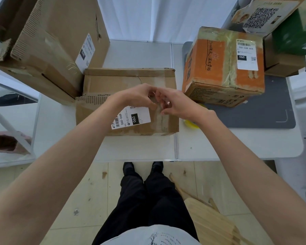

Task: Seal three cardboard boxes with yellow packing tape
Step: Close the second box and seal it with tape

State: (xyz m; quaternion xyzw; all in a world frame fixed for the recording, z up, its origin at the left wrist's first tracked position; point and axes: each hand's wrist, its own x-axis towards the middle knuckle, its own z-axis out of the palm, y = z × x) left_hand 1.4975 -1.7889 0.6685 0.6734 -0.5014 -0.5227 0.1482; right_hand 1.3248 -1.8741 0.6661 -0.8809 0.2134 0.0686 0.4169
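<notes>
- Hands meet at frame centre over the flat brown cardboard box [127,101] on the white table [140,147]; the left hand [138,97] and right hand [177,105] have their fingertips bunched together just above the box's middle seam.
- Grip: both sets of fingers are curled in narrow, seemingly pinching something small between them. Probably a tape end, but it is too hidden to be sure.
- Yellow tape roll [191,125] lies on the table just right of this box, half hidden under the right wrist.
- Orange printed box [223,66], upper right, already wears yellowish tape along its seams, so I'd say this is the middle box's turn.
- Large tall box [51,41], upper left, has a loose flap and looks not yet sealed.
- Next move, as I judge it: lay the strip along the seam and press it flat, without letting it fold onto itself.
</notes>
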